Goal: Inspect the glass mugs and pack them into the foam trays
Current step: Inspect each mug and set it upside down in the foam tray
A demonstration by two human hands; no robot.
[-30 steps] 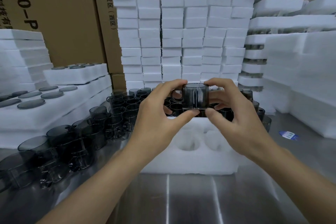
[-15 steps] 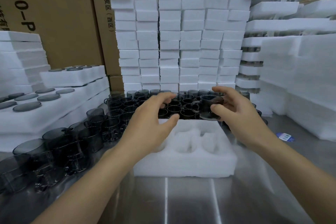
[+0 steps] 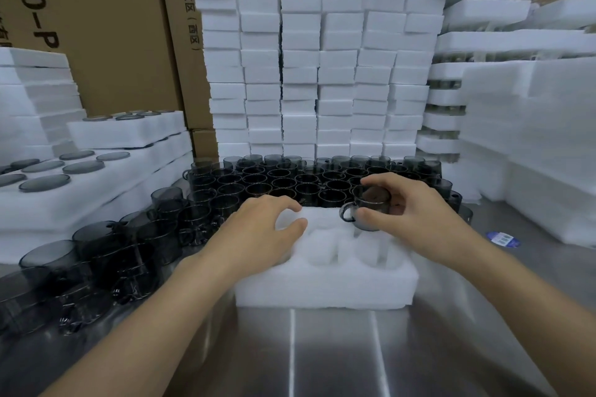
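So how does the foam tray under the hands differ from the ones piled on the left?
The front foam tray shows empty pockets; the left foam trays hold dark glass rounds. The front foam tray lies alone on the table; the left foam trays are stacked. The left hand rests on the front foam tray, the right hand holds a glass mug over it; no hand touches the left foam trays. Both are white foam.

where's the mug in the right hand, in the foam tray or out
Not seated yet. The right hand holds the mug upright over the foam tray, at its far-right pocket, handle above the foam; base contact cannot be told.
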